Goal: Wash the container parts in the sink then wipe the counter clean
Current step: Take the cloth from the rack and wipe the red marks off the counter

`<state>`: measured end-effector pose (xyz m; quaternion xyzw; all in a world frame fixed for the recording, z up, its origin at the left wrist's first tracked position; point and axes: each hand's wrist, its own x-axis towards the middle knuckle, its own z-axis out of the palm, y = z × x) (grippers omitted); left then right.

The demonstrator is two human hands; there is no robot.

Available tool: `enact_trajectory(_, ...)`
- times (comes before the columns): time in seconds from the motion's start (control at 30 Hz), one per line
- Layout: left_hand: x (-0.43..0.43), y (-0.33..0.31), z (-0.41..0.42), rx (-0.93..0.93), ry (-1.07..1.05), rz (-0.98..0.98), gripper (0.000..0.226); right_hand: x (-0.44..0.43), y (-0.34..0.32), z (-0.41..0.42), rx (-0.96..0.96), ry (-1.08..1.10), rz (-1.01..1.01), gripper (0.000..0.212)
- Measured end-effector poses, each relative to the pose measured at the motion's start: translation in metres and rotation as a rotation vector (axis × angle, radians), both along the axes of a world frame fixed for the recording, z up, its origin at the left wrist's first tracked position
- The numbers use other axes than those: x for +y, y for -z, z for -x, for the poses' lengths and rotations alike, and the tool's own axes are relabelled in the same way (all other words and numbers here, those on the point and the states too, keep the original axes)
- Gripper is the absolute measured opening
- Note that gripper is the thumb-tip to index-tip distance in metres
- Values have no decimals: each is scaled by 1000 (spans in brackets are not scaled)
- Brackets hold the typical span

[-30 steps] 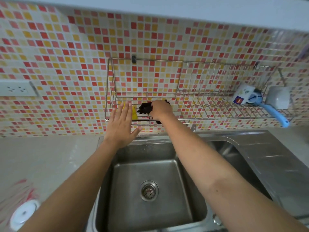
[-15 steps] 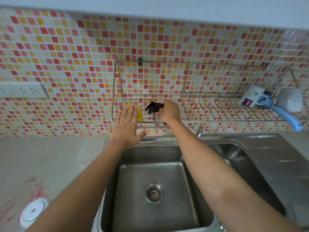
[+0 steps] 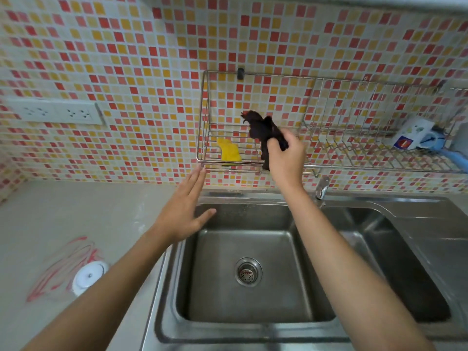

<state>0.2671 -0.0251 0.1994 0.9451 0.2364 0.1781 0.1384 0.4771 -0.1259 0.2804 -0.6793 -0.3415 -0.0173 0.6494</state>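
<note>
two bare hands are raised over the sink (image 3: 217, 274). the right hand (image 3: 286, 160) has its fingers curled tight round a dark cloth (image 3: 260, 127), held in front of the wire rack (image 3: 202, 117) on the tiled wall, above the basin's back edge. the cloth is bunched, its long axis roughly upright: the ragged top end points up and left toward the tiles, and the lower end hangs beside the palm down to the rack's front rail. the left hand (image 3: 184, 214) is spread flat with straight fingers, holding nothing, over the sink's back left corner, fingertips just below the rack's corner. a yellow cloth (image 3: 230, 153) lies in the rack, left of the dark one and apart from it. the faucet (image 3: 322, 187) stands just right of the right forearm. left on the counter (image 3: 88, 211) sit a white round lid (image 3: 88, 276) and red smears (image 3: 55, 272).
</note>
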Motion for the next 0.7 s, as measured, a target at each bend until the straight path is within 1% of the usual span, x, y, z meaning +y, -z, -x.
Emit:
enact_trajectory(0.1,15,25,60,47,-99,19,90,-4,18,48,23,-131,34,25)
enact_trajectory(0.23,41,49,126,71,-165,150,85,9,74,122,7,-201,214,22)
enact_trajectory(0.3,48,59,151,60,-179,229,82,14,111,163,39,-203,362,20)
enact_trajectory(0.4,54,75,191,-4,-200,341,79,20,172,222,41,-182,628,24)
enact_trajectory(0.43,54,80,205,-28,-199,388,81,22,191,242,69,-205,719,25)
enact_trajectory(0.5,55,95,234,-77,-202,518,95,24,223,276,97,-265,881,36)
enact_trajectory(0.53,56,104,246,-91,-207,591,102,25,238,289,58,-262,955,43)
enact_trajectory(0.6,61,125,262,-76,-186,680,108,25,262,302,-119,-184,1046,45)
enact_trajectory(0.7,68,151,271,-84,-104,735,103,22,282,308,-337,-103,1052,43)
